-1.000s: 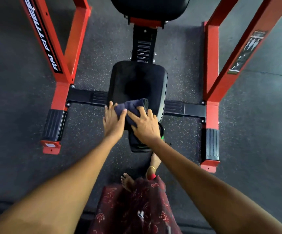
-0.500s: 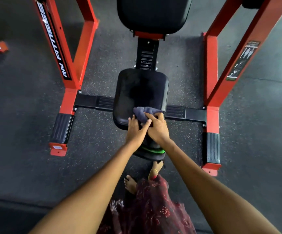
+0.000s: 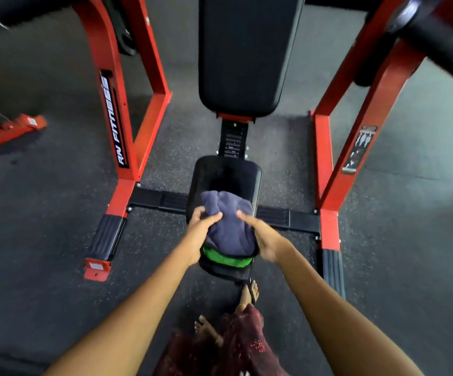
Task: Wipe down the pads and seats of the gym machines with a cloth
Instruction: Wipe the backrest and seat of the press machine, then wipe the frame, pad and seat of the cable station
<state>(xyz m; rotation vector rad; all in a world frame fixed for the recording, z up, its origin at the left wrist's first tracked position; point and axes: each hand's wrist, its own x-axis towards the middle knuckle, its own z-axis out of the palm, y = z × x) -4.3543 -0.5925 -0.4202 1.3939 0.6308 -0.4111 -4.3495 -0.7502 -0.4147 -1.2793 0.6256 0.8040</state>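
Cloth: a grey-blue cloth (image 3: 226, 225) lay bunched on the near half of the black seat (image 3: 228, 173).
Left hand: the left hand (image 3: 199, 232) pinched the cloth's left edge, thumb and fingers curled.
Right hand: the right hand (image 3: 264, 236), blurred, rested against the cloth's right side with fingers straight.
Back pad: the back pad (image 3: 243, 55) stood beyond the seat, between red frame posts (image 3: 135, 104).

Dark speckled rubber floor (image 3: 57, 191) under a red steel frame (image 3: 149, 123).
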